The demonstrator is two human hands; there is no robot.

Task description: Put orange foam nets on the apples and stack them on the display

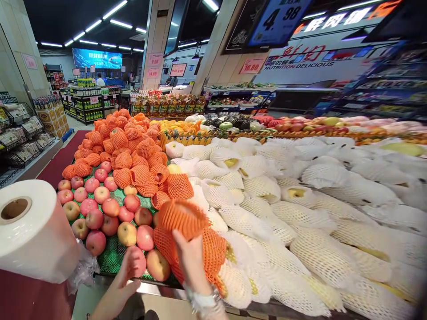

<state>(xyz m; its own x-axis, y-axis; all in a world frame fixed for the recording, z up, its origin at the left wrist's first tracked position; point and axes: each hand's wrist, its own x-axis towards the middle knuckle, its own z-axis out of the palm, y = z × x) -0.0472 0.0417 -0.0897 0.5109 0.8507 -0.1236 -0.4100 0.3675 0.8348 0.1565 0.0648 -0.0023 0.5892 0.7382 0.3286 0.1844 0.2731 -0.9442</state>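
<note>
My right hand (191, 253), wearing a bracelet at the wrist, grips an orange foam fruit net (182, 215). The net is held up, and its upper opening shows no fruit. More orange foam nets (213, 249) lie just under and beside that hand. My left hand (125, 275) is at the front edge of the display, fingers and thumb apart. Beside its fingertips sits a pink apple (139, 262); whether they touch it I cannot tell. Several bare apples (110, 206) rest on green matting (113, 255), with a pile of apples in orange nets (123, 142) behind them.
A large roll of clear plastic bags (36, 240) stands at the left front. To the right spread long fruits in white foam nets (267, 213). The metal display edge (156, 289) runs along the front. Shelves (25, 129) line the far left.
</note>
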